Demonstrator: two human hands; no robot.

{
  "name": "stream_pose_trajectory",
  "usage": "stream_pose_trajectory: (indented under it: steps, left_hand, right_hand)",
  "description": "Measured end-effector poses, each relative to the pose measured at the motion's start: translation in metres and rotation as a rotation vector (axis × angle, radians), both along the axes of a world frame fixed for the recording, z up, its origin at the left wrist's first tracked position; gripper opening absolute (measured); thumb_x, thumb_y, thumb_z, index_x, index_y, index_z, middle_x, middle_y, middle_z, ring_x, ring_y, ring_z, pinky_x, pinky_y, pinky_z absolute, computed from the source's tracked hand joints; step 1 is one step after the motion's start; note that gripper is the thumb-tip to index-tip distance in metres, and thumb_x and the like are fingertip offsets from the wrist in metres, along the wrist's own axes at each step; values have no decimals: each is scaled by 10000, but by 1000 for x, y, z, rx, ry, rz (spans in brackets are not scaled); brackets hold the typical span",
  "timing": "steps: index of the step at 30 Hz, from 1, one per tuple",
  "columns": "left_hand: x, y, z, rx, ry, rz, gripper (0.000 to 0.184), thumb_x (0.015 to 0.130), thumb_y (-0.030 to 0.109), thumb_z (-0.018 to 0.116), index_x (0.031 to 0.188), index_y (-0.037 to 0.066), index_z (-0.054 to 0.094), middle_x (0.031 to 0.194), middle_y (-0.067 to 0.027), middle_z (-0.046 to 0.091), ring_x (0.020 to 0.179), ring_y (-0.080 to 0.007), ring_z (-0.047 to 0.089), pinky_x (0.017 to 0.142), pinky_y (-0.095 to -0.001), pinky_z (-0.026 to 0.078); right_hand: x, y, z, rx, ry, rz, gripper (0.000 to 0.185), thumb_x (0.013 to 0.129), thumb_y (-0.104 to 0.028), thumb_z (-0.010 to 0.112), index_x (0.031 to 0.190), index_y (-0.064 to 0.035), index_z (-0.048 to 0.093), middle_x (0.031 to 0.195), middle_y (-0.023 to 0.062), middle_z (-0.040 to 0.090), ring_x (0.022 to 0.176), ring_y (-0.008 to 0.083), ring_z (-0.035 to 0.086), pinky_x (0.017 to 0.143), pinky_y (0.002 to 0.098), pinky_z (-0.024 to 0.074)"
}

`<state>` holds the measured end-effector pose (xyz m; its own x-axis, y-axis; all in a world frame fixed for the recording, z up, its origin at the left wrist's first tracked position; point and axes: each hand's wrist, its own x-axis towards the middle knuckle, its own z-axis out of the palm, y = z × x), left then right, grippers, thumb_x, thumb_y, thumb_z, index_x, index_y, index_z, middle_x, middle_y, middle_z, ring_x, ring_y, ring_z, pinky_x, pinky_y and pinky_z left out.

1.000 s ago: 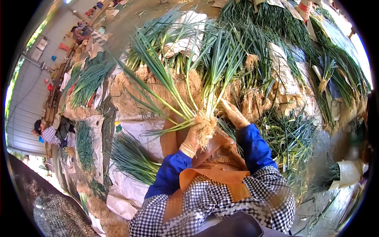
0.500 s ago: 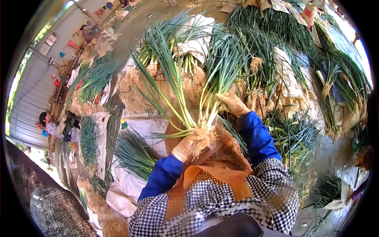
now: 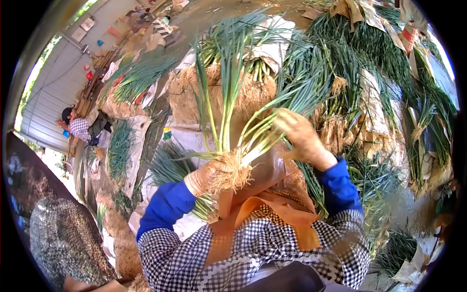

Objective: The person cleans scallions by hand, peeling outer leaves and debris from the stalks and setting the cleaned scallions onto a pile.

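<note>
One loose bunch of green onions (image 3: pixel 226 114) is held up before our orange apron (image 3: pixel 297 228), roots toward us and leaves pointing away, its stalks fanned into two groups: one running nearly straight ahead, the other leaning right. Our left hand (image 3: pixel 202 179) is curled around the root end, clasping it from the left; the tangled roots hide some of its fingers. Our right hand (image 3: pixel 302 138) is at the right-leaning stalks, fingers bent over them, but blur stops us from telling whether they pinch any or merely touch.

We judge the step in hand to be parting the stalks with the root end held. The next move, as we read it, calls for a steady left grasp and a light right touch, since thin leaves could bend or snag.

Near our left wrist lies another leafy bundle (image 3: pixel 168 163). Beyond are rooted bundles (image 3: pixel 187 100) with a white sack (image 3: pixel 277 36) over some, and, far left, a co-worker (image 3: pixel 80 129).
</note>
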<state>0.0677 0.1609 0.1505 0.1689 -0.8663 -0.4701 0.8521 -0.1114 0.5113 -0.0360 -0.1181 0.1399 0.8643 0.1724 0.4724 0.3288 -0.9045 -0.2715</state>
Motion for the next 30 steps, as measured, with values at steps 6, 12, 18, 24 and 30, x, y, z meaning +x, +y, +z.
stream_pose_trajectory:
  steps: [6, 12, 18, 24, 30]
  left_hand:
    - [-7, 53, 113, -310, 50, 152, 525, 775, 270, 548, 1246, 72, 425, 976, -97, 533, 841, -221, 534, 705, -326, 458]
    - [2, 125, 169, -642, -110, 581, 584, 910, 433, 414, 1183, -83, 379, 670, -55, 487, 429, -107, 474, 296, -213, 394]
    - [50, 202, 218, -616, -830, 766, 393, 916, 225, 471, 1199, -46, 444, 923, -110, 566, 639, -74, 566, 453, -130, 456]
    - [101, 263, 258, -511, -983, 787, 300, 941, 234, 415, 1079, -23, 487, 845, -81, 539, 552, -44, 484, 386, -143, 401]
    - [119, 250, 174, -466, -792, 845, 374, 899, 299, 460, 1151, 27, 501, 980, -84, 579, 722, -120, 544, 449, -200, 428]
  right_hand:
    - [107, 63, 70, 267, 101, 783, 622, 775, -352, 641, 1288, -84, 412, 1241, 166, 486, 1010, 310, 566, 881, 383, 462]
    - [147, 0, -21, 9, 433, 165, 479, 795, -306, 562, 1225, -107, 492, 957, 240, 600, 866, 397, 578, 772, 438, 458]
    - [113, -157, -265, -123, 411, -85, 295, 887, -287, 519, 891, -6, 608, 744, 175, 596, 728, 320, 576, 646, 394, 433]
    - [46, -177, -225, -173, 932, -365, 280, 869, -177, 453, 1055, 10, 550, 955, 213, 622, 897, 325, 604, 729, 393, 475]
    - [95, -34, -74, 316, 450, -249, 278, 893, -252, 503, 1068, -50, 580, 949, 149, 612, 775, 255, 622, 701, 359, 494]
